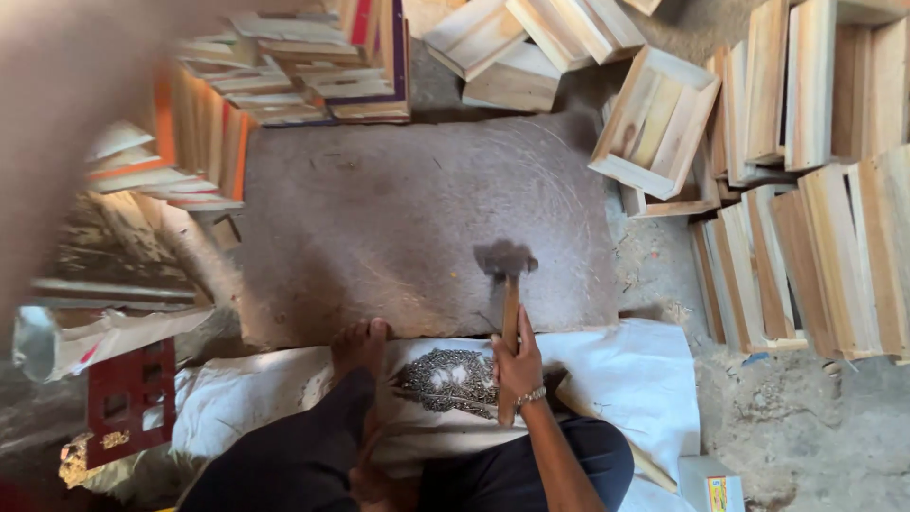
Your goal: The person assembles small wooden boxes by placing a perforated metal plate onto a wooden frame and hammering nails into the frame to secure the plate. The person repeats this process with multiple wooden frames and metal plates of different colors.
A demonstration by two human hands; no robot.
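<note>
The right hand (517, 365) is closed round the wooden handle of a hammer (507, 284), whose dark head rests on the grey stone slab (379, 218) on the floor. Just left of that hand a pile of small nails (450, 379) lies on a white sack (626, 370), with a bare foot (360, 346) at the slab's edge. The left hand is only a blur at the frame's near left, so I cannot tell whether it holds anything. Stacked wooden frames (654, 123) ring the slab. I'd judge a grip lower on the handle would give truer blows.
</note>
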